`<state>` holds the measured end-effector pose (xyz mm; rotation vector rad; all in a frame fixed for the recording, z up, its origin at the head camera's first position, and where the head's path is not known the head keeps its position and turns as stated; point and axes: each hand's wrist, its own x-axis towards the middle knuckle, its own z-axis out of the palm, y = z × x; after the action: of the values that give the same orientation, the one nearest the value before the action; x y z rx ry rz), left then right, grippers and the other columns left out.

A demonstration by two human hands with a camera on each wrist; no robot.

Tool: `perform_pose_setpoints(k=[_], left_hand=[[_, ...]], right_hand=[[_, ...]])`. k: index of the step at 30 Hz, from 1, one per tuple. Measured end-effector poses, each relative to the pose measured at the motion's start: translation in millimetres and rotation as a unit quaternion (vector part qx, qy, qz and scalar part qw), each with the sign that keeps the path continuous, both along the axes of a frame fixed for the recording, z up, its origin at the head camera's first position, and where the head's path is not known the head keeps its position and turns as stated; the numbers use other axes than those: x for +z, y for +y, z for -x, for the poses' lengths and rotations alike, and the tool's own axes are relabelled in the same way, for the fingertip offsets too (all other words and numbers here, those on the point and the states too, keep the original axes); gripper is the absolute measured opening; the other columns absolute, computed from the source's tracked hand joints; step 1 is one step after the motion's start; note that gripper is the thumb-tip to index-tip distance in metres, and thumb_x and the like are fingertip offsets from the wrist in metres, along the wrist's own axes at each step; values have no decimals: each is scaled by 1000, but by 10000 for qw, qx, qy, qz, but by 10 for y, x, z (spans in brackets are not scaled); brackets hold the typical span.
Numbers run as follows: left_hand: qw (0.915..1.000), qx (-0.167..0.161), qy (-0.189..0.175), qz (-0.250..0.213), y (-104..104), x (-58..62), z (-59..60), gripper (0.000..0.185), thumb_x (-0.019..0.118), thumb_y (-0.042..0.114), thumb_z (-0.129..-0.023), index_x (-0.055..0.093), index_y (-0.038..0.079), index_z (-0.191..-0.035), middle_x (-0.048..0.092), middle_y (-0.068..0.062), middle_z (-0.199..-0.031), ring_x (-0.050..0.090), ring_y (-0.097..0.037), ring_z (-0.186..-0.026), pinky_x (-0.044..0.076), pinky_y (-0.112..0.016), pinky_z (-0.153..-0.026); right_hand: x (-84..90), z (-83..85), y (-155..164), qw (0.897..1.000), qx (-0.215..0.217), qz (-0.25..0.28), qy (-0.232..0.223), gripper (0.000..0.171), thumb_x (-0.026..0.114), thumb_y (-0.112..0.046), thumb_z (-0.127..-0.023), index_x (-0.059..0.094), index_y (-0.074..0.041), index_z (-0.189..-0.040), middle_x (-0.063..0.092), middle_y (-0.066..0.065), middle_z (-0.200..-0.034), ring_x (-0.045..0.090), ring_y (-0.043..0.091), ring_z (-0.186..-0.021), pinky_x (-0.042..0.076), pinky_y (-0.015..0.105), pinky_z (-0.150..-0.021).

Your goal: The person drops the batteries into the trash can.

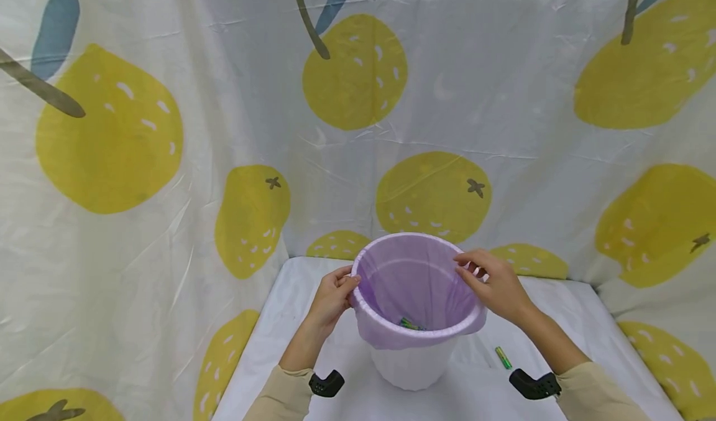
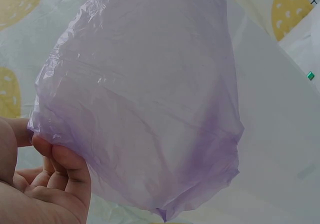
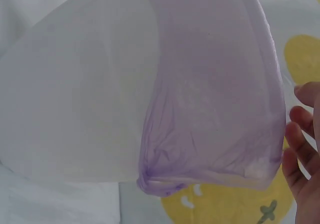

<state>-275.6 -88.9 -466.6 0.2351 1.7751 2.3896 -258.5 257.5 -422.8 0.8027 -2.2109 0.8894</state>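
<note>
- A purple bag is seen draped over a white bin.
- Fingers are held just beside the bag's right edge.
- Yellow fruit-print cloth is seen behind.

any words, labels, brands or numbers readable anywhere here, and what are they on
None can be read.
The green battery on the table shows no legible print: too small.
The items inside the purple bag lining the white bin are too small to read.
The backdrop cloth carries only yellow fruit shapes, no lettering.

No readable text, label or number anywhere.
</note>
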Motion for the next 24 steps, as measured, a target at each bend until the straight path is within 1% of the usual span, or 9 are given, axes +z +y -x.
perform_pose_setpoints(k=[9,17,24], left_hand=[[10000,24,-40,42,-2,8,-11,46,61,3,-103,46,-14,-143,62,0,-84,54,-6,-66,51,-21,-61],[10000,21,-34,27,-4,-12,-4,49,62,3,-102,45,-14,-145,61,1,-83,54,-6,-66,50,-21,-60],[10000,-13,-35,4,-9,-19,2,50,62,3,-102,44,-15,-145,61,1,-82,53,-5,-64,49,-21,-59]], right_hand=[[-42,-53,208,9991,-373,112,-191,24,77,9,-85,74,-2,-105,69,-2,-94,57,7,-78,49,13,-67],[-108,-95,361,9981,-551,237,-141,27,78,13,-82,74,-2,-105,69,1,-93,57,5,-79,48,13,-65],[-196,-134,473,9970,-730,260,-58,31,78,14,-81,74,0,-108,69,5,-93,56,3,-80,47,11,-65]])
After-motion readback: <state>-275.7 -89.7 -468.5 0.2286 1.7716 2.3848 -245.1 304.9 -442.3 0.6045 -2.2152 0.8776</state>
